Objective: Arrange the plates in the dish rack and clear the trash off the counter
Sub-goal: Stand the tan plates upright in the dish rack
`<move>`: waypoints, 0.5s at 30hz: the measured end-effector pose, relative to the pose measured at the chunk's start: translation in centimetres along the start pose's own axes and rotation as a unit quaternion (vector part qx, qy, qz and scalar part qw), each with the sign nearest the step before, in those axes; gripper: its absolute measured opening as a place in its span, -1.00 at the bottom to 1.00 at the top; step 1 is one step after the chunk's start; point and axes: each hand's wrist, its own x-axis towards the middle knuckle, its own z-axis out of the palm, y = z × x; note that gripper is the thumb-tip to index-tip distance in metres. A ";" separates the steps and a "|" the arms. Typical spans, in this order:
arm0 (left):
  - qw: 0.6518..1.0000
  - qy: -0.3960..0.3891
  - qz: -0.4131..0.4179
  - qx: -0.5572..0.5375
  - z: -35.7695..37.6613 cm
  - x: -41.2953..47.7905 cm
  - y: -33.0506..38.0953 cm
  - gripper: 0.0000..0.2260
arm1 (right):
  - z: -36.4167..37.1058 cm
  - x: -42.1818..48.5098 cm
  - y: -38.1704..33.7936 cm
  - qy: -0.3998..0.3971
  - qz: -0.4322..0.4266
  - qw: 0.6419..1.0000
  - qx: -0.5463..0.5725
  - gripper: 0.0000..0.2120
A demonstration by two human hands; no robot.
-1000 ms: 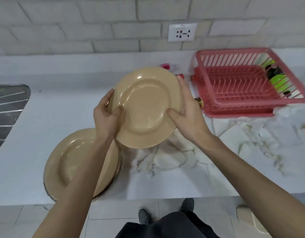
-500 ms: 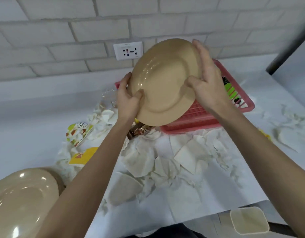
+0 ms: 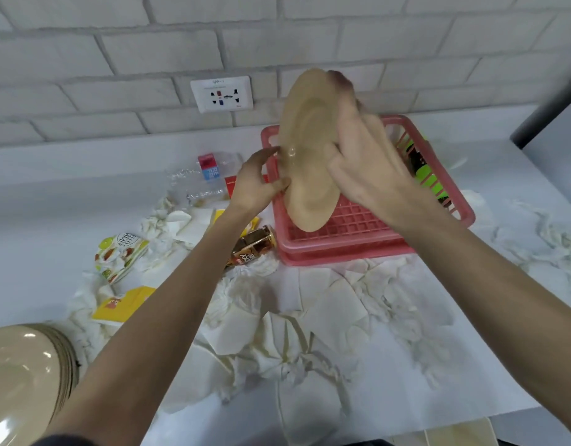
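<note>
Plate has tipped from slanting to near upright since half a second back, its lower edge now down in the left end of the pink dish rack. Step in hand: racking this plate. The stack of plates waits at lower left, crumpled tissues untouched. Next you likely seat the edge between ribs, then let go. Your right hand, blurred, clasps the far rim; your left hand lightly pinches the near rim.
</note>
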 end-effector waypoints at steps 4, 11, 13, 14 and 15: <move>1.000 -0.010 -0.006 0.020 0.5 -0.7 -1.1 -0.43 | 2.6 -0.1 0.1 -0.043 -0.019 0.998 -0.030 -0.31; 0.999 -0.040 -0.004 -0.001 0.1 -1.9 -1.1 -0.49 | 6.5 -0.2 0.0 -0.055 0.009 0.994 -0.091 -0.30; 0.998 -0.066 -0.004 -0.002 -0.2 -2.1 -1.1 -0.48 | 7.3 -0.3 -0.1 -0.059 0.009 0.994 -0.097 -0.31; 0.997 -0.078 0.000 0.004 -0.3 -2.2 -1.1 -0.47 | 7.6 -0.3 -0.1 -0.060 0.006 0.993 -0.101 -0.30; 0.996 -0.085 0.003 0.008 -0.5 -2.3 -1.0 -0.47 | 7.7 -0.4 -0.1 -0.062 0.002 0.993 -0.105 -0.29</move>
